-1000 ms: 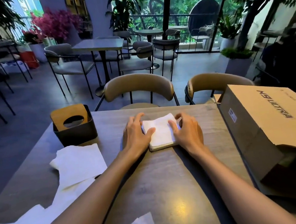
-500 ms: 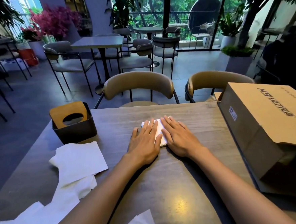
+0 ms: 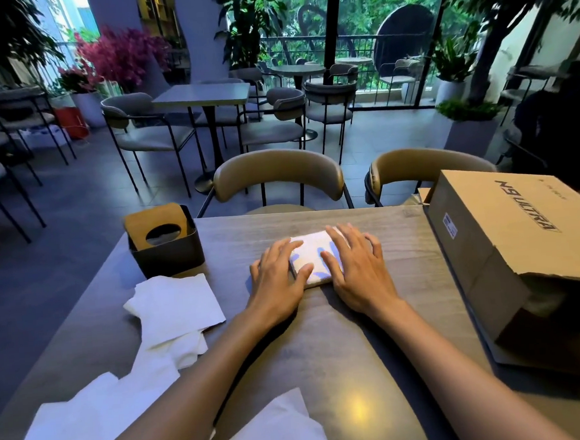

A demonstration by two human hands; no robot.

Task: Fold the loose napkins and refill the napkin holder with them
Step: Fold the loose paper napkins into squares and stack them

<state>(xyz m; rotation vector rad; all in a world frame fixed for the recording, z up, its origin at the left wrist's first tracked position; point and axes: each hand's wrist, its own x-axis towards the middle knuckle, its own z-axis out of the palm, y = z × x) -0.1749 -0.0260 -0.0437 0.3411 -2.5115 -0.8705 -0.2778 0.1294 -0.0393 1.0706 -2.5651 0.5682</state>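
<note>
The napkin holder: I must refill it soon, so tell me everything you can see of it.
The dark box-shaped napkin holder stands upright near the far left corner of the grey wood-look table. A tan, wood-like top plate with a round opening sits tilted in it; something pale shows faintly through the hole. Neither hand touches it. Loose white napkins lie just in front, on the near side.

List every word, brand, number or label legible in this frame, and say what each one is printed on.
"N9 ULTRA": large dark letters on the top face of the cardboard box, seen upside down from the head camera.
Smaller line of print beside it on the same face: too small to read.
White sticker on the box's side: blurred, unreadable.
Napkin holder, napkins and table: no text visible.
</note>
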